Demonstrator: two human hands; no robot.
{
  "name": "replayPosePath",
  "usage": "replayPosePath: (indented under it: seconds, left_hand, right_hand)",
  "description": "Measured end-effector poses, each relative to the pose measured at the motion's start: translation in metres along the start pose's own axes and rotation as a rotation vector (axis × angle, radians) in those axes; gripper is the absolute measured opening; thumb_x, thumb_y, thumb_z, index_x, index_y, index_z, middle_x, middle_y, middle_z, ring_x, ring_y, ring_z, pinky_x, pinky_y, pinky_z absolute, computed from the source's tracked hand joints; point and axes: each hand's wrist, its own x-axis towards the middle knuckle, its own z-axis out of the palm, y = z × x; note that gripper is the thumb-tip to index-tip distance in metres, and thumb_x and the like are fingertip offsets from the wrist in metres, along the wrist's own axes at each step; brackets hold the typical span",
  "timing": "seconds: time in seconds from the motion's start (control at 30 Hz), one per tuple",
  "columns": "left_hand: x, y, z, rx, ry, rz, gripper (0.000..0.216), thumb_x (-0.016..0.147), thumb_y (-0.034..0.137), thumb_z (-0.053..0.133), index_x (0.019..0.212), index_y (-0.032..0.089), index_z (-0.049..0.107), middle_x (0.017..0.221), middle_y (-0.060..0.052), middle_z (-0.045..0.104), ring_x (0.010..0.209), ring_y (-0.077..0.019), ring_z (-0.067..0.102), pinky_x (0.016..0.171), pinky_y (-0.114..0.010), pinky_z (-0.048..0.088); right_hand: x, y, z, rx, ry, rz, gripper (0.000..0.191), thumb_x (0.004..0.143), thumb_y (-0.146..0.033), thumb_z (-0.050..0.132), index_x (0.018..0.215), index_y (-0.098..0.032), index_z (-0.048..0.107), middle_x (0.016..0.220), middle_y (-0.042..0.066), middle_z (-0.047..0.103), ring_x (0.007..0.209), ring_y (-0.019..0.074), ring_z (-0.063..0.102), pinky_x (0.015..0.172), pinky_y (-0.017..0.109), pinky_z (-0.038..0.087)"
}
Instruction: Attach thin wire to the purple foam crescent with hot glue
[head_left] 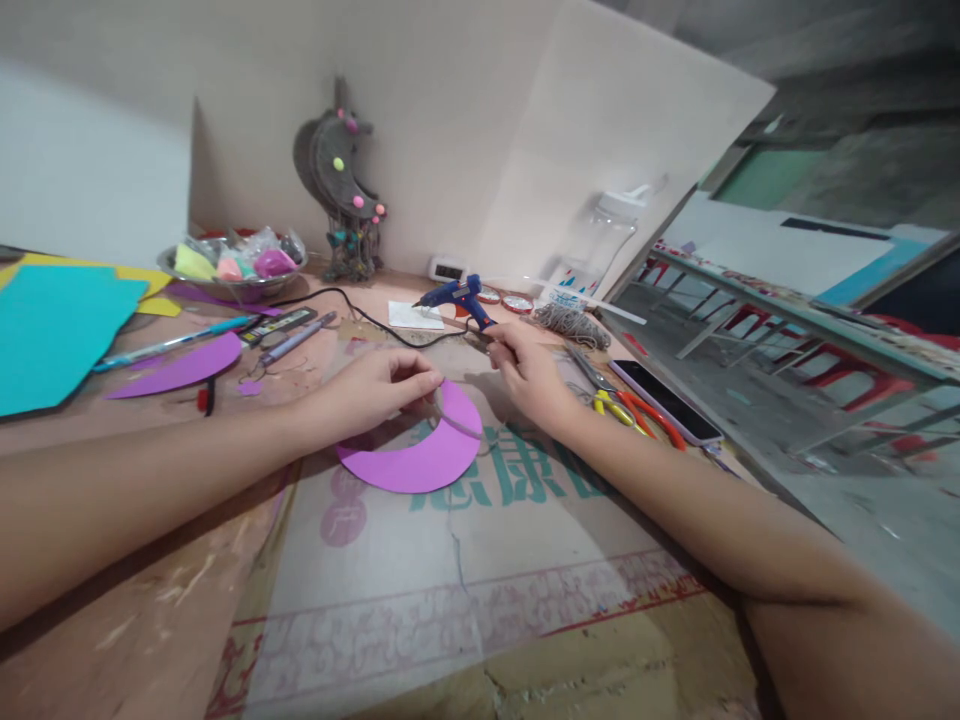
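Note:
A purple paper crescent (420, 462) is pinched at its upper tip by my left hand (394, 388), whose thumb and fingers are pressed together. A grey yarn strip (459, 428) lies across the crescent's right part and runs up to those fingers. To the right, my right hand (529, 375) has its fingers curled at the lower end of the handle of a blue glue gun (454, 293). The gun's nozzle points left, above a small white paper (415, 316). My fingers partly hide the handle's end.
Printed cardboard (390, 600) covers the tabletop. Scissors (634, 405), a phone (667, 400) and grey yarn (574, 325) lie right; a bottle (600, 245) stands behind. A decorated grey moon (341, 180), bowl (232, 285), pens and turquoise sheet (60, 335) are left.

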Motion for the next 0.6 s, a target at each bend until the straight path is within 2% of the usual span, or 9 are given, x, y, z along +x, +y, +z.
replayPosePath:
  seconds: [0.1,0.2,0.33,0.47,0.6]
  left_hand:
    - [-0.001,0.002,0.000,0.001,0.007,-0.003,0.024,0.086,0.037,0.053,0.080,0.015,0.060,0.066,0.000,0.061,0.058,-0.0096,0.057,0.053,-0.018,0.042]
    - [-0.001,0.004,0.001,0.032,0.015,-0.016,0.025,0.085,0.039,0.053,0.081,0.015,0.061,0.066,-0.001,0.062,0.058,-0.0099,0.056,0.051,-0.018,0.042]
    - [-0.001,0.002,0.000,0.043,0.022,-0.025,0.028,0.085,0.041,0.053,0.079,0.015,0.060,0.064,0.000,0.061,0.055,-0.0097,0.054,0.049,-0.019,0.041]
    - [0.000,0.000,-0.001,0.046,0.025,-0.009,0.029,0.084,0.042,0.054,0.079,0.015,0.061,0.065,0.000,0.060,0.056,-0.0094,0.054,0.051,-0.019,0.042]
    - [0.000,0.002,-0.001,-0.040,-0.013,-0.015,0.026,0.083,0.040,0.056,0.081,0.014,0.061,0.064,0.001,0.058,0.054,-0.0082,0.051,0.050,-0.019,0.040]
  right_hand:
    - [-0.002,-0.015,-0.005,0.101,-0.005,0.043,0.025,0.089,-0.036,0.045,0.098,-0.015,0.056,0.072,0.000,0.053,0.065,0.0131,0.048,0.062,0.025,0.038]
    - [-0.006,-0.027,-0.005,0.183,-0.168,0.171,0.032,0.082,-0.044,0.055,0.095,-0.016,0.058,0.059,-0.005,0.043,0.053,0.0103,0.040,0.052,0.023,0.032]
    - [-0.011,-0.032,0.001,0.411,-0.379,0.288,0.027,0.081,-0.041,0.055,0.084,-0.015,0.060,0.059,-0.003,0.051,0.052,0.0090,0.045,0.050,0.022,0.035]
    - [-0.013,-0.030,0.005,0.566,-0.421,0.251,0.020,0.081,-0.034,0.055,0.078,-0.014,0.058,0.062,-0.002,0.054,0.054,0.0080,0.048,0.052,0.021,0.039]
    - [-0.012,-0.029,0.003,0.718,-0.445,0.305,0.026,0.080,-0.040,0.058,0.076,-0.015,0.055,0.058,-0.005,0.048,0.049,0.0055,0.041,0.046,0.019,0.034]
